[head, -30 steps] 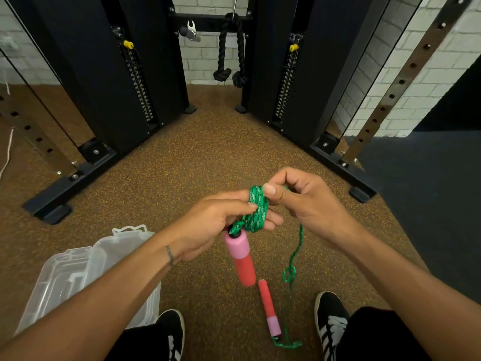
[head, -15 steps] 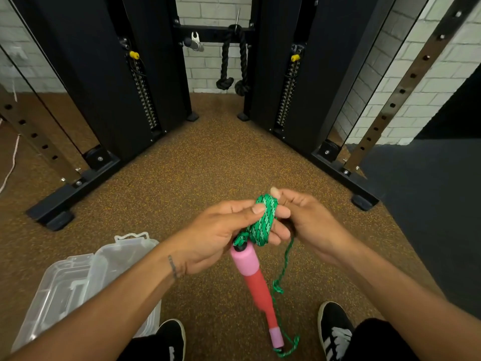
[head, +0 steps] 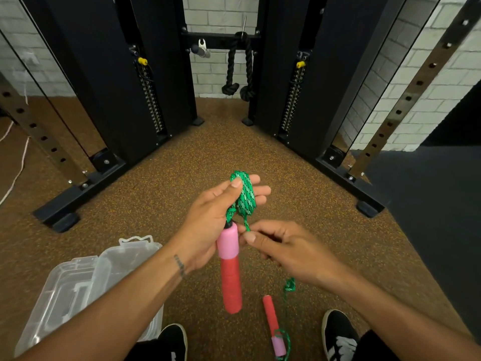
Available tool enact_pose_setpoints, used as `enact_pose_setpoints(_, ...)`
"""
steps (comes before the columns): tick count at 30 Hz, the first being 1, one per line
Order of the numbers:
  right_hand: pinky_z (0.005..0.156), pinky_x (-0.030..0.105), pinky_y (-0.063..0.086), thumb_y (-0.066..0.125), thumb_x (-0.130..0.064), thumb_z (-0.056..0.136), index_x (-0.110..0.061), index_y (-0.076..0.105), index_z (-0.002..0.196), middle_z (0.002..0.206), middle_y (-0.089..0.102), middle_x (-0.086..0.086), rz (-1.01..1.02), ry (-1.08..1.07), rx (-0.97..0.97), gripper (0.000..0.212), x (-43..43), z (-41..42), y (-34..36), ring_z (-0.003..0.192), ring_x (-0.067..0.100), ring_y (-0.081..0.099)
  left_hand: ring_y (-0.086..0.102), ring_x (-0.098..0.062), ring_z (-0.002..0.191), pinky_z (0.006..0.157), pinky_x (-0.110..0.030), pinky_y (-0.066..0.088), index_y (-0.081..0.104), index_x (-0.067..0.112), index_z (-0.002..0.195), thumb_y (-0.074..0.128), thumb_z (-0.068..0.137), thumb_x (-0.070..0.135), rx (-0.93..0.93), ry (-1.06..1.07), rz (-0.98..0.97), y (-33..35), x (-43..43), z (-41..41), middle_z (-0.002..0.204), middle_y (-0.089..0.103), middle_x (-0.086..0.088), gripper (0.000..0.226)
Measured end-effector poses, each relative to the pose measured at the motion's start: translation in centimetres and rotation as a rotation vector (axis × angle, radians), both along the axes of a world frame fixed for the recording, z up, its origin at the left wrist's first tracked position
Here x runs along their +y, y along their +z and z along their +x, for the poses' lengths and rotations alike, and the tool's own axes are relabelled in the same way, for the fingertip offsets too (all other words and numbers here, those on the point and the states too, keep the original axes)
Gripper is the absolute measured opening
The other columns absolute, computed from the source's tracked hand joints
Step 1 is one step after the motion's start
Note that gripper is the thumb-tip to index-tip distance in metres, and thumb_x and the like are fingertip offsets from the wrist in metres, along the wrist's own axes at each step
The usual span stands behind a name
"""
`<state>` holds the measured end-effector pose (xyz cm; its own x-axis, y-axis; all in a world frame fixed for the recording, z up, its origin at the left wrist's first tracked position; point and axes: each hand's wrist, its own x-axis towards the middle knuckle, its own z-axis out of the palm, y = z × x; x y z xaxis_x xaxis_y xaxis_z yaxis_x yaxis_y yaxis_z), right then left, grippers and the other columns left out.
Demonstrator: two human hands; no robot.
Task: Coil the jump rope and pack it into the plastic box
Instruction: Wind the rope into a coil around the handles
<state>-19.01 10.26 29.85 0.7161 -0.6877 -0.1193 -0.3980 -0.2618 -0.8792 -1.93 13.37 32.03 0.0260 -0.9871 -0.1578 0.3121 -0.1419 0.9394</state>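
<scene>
A green jump rope (head: pixel 246 195) is wound in a small coil around the fingers of my left hand (head: pixel 210 222). That hand also holds the rope's pink and red handle (head: pixel 229 267), which hangs downward. My right hand (head: pixel 283 250) pinches the loose strand just below the coil. From it the rope drops to the floor, where the second handle (head: pixel 272 324) lies between my shoes. A clear plastic box (head: pixel 86 290) stands open on the floor at the lower left, partly hidden by my left forearm.
A black cable machine (head: pixel 109 82) with weight stacks flanks the brown speckled floor on both sides. A black rope attachment (head: pixel 238 71) hangs at the back. Perforated steel uprights (head: pixel 406 100) lean at the right. My black shoes (head: pixel 338 337) are at the bottom.
My right hand has come down from the top of the coil to pinch the strand below it. My left hand has lifted the coil higher.
</scene>
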Motion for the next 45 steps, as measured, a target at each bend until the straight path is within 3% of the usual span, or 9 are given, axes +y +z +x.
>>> enact_pose_setpoints(5,0.056,0.030,0.034,0.058,-0.051,0.091,-0.031,0.073,0.089,0.063,0.054,-0.002,-0.070,0.032,-0.042,0.025,0.2,-0.4,1.2,0.057,0.009,0.045,0.071,-0.015,0.104,0.086,-0.030,0.057,0.064,0.015,0.123,0.040,0.104,0.028,-0.242,-0.027,-0.010,-0.5,0.0,0.2,0.110,0.076,-0.002,0.033)
enact_pose_setpoints(8,0.061,0.030,0.042,0.063,-0.051,0.084,-0.035,0.072,0.081,0.071,0.063,0.010,-0.066,-0.050,-0.150,0.018,-0.5,-1.1,2.3,0.064,0.006,0.056,0.069,-0.001,0.075,0.063,-0.018,0.054,0.068,0.015,0.116,0.042,0.104,0.026,-0.289,-0.105,0.033,-0.3,0.2,-0.4,0.090,0.076,0.006,0.031)
enact_pose_setpoints(11,0.055,0.021,0.045,0.066,-0.045,0.082,-0.021,0.072,0.081,0.077,0.071,0.010,-0.044,-0.102,-0.231,0.025,-1.2,-1.7,3.2,0.062,0.003,0.061,0.059,0.001,0.062,0.055,-0.018,0.047,0.072,0.024,0.097,0.046,0.102,0.028,-0.331,-0.161,0.053,-0.1,0.6,-0.7,0.073,0.071,0.015,0.026)
enact_pose_setpoints(15,0.052,0.009,0.041,0.066,-0.021,0.087,0.001,0.066,0.086,0.067,0.066,0.021,0.021,-0.113,-0.364,0.022,-1.2,-1.8,3.5,0.052,0.001,0.058,0.068,-0.005,0.074,0.056,-0.022,0.045,0.067,0.012,0.108,0.043,0.102,0.023,-0.239,-0.297,0.057,0.6,0.8,-0.7,0.087,0.077,0.001,0.027)
enact_pose_setpoints(19,0.056,0.019,0.041,0.076,-0.039,0.079,-0.012,0.063,0.079,0.064,0.060,0.008,-0.032,-0.215,-0.379,0.031,-2.2,-1.9,2.5,0.059,0.011,0.052,0.070,-0.013,0.075,0.052,-0.024,0.042,0.068,0.004,0.112,0.046,0.096,0.026,-0.088,-0.397,0.111,0.9,1.0,-0.4,0.096,0.077,-0.014,0.035)
enact_pose_setpoints(32,0.058,0.028,0.037,0.061,-0.044,0.089,-0.026,0.065,0.080,0.073,0.054,0.002,0.351,-0.246,-0.465,0.020,-2.1,-0.7,0.3,0.063,0.013,0.044,0.069,-0.006,0.068,0.044,-0.017,0.045,0.077,0.014,0.101,0.055,0.088,0.030,0.173,-0.365,0.077,0.6,1.6,-0.2,0.088,0.076,-0.005,0.029)
enact_pose_setpoints(36,0.051,0.022,0.037,0.049,-0.021,0.100,-0.009,0.064,0.105,0.071,0.055,0.001,0.406,-0.261,-0.419,0.020,-1.7,-0.3,-0.6,0.054,0.006,0.044,0.071,-0.005,0.073,0.044,-0.017,0.046,0.076,0.010,0.104,0.056,0.089,0.027,0.252,-0.240,0.041,0.7,1.4,-0.6,0.095,0.077,-0.005,0.030)
enact_pose_setpoints(39,0.053,0.023,0.037,0.050,-0.025,0.100,-0.009,0.062,0.114,0.066,0.055,-0.003,0.430,-0.247,-0.375,0.024,-1.5,-0.3,-0.3,0.055,0.007,0.045,0.071,-0.006,0.084,0.046,-0.018,0.047,0.073,0.011,0.113,0.054,0.090,0.028,0.236,-0.154,0.015,0.5,1.2,-0.8,0.109,0.076,-0.007,0.035)
enact_pose_setpoints(45,0.050,0.024,0.040,0.047,-0.042,0.096,-0.025,0.067,0.082,0.058,0.054,0.000,0.566,-0.200,-0.263,0.030,0.1,0.6,-0.6,0.049,0.012,0.049,0.068,-0.001,0.083,0.049,-0.015,0.045,0.069,0.012,0.121,0.054,0.089,0.024,0.308,-0.102,-0.028,0.6,1.0,-0.5,0.113,0.074,0.000,0.037)
